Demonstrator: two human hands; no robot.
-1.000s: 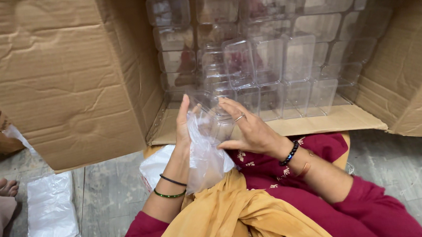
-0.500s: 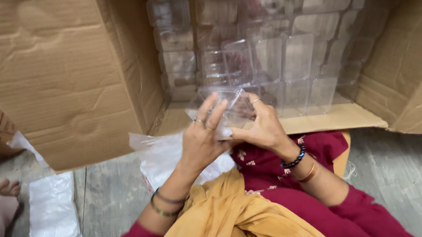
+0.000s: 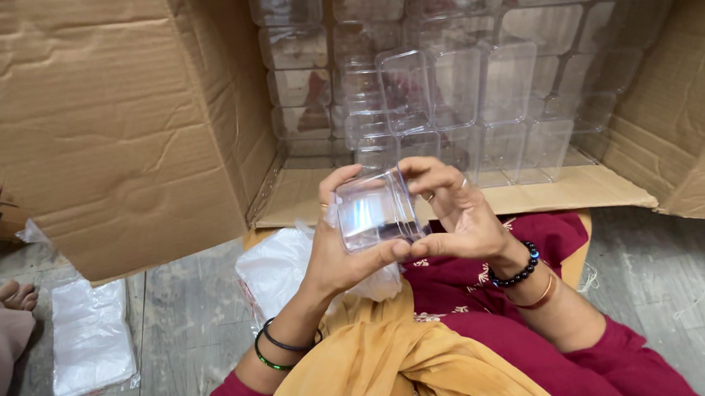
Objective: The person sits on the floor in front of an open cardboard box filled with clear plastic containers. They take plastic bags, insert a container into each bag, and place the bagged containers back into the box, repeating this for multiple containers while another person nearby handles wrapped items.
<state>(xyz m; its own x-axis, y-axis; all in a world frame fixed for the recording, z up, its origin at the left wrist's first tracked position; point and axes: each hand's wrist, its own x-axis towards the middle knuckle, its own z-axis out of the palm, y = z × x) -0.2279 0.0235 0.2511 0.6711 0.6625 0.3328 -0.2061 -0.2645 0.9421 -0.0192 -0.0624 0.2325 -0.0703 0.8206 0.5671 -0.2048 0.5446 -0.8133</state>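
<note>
Up close from the head view, both hands pinch a clear plastic box (image 3: 374,211) between them: left hand (image 3: 341,252) cupping its near side, right hand (image 3: 460,216) fingers curled over the far edge. Beyond the hands, stacked clear containers (image 3: 444,94) fill the open cardboard carton (image 3: 119,114); plastic bags (image 3: 92,336) lie leftward.

A clear box (image 3: 373,209) is held between the left hand (image 3: 339,252) and right hand (image 3: 464,216), near the carton (image 3: 120,139). Stacked boxes (image 3: 460,85) are packed inside it, farther off. A bag pack (image 3: 92,336) lies at left.
</note>
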